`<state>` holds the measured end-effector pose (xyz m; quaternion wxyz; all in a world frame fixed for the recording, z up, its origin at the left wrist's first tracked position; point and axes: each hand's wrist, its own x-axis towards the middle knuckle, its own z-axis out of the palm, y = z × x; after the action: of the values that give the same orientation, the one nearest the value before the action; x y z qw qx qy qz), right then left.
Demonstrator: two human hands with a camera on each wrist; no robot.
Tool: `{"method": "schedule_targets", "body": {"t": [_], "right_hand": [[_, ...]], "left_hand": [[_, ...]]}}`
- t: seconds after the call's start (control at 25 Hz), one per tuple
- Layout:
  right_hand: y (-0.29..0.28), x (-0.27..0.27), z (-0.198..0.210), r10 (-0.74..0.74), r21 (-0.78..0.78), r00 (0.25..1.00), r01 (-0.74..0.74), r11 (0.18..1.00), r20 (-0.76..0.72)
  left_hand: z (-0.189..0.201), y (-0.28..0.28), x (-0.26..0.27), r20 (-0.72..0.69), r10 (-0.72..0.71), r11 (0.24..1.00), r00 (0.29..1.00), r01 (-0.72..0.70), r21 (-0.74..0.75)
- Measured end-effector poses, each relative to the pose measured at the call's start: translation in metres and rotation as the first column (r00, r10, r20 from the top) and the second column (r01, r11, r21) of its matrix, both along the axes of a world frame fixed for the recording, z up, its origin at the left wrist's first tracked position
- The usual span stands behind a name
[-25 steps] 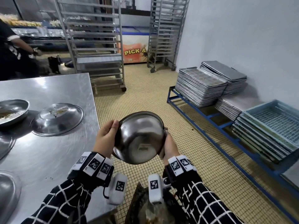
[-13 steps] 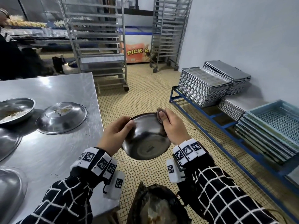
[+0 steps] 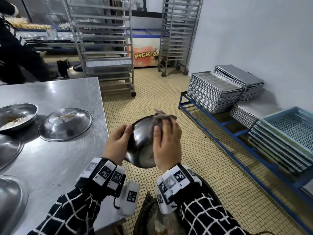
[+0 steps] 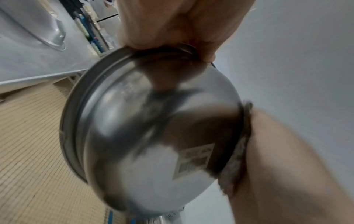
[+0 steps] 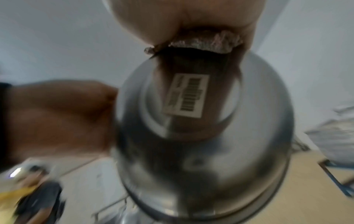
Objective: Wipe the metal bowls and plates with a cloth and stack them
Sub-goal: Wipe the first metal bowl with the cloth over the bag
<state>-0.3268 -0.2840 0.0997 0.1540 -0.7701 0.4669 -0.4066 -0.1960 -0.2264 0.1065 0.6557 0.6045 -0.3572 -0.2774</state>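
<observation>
A round metal bowl point(image 3: 141, 146) is held in the air beside the steel table's corner, its outside and base turned toward me. A barcode sticker point(image 5: 186, 95) sits on its base. My left hand point(image 3: 116, 145) grips the bowl's rim on the left, thumb on the outer wall. My right hand point(image 3: 166, 141) presses a grey cloth point(image 3: 160, 117) flat against the bowl's right outer side, and the cloth's end sticks up past the fingers. The bowl point(image 4: 153, 136) fills the left wrist view, with the cloth point(image 4: 237, 160) along its right edge under the right hand.
The steel table point(image 3: 50, 158) on the left carries an upturned plate point(image 3: 66, 123), a soiled bowl point(image 3: 17, 116) and other metal dishes at its left edge. Stacked trays point(image 3: 215, 92) and blue crates point(image 3: 291, 131) line the right wall on a blue rack. A person stands far left.
My right hand has climbed from under the bowl's right edge onto its outer side, bringing the cloth into view over the bowl. The left hand keeps its grip on the rim.
</observation>
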Motion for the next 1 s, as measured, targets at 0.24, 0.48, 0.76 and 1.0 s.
{"method": "schedule_targets", "body": {"t": [0.24,0.48,0.76,1.0], "right_hand": [[-0.006,-0.017,-0.006,0.022,0.286,0.955,-0.110,0.952,0.294],[0.009,0.012,0.004,0.008,-0.153,1.000,-0.012,0.988,-0.023],[-0.027,-0.017,0.004,-0.288,0.653,0.689,-0.350,0.671,0.665],[-0.022,-0.037,-0.005,-0.452,0.614,0.417,-0.478,0.628,0.788]], "left_hand": [[0.004,0.001,0.006,-0.002,0.056,0.998,0.998,-0.056,-0.008],[0.010,0.001,-0.006,0.080,-0.053,0.997,0.995,0.057,-0.045],[0.000,0.002,0.010,-0.229,-0.093,0.993,0.969,0.073,-0.095],[0.000,-0.002,0.015,-0.323,-0.183,0.978,0.929,0.138,-0.157]]}}
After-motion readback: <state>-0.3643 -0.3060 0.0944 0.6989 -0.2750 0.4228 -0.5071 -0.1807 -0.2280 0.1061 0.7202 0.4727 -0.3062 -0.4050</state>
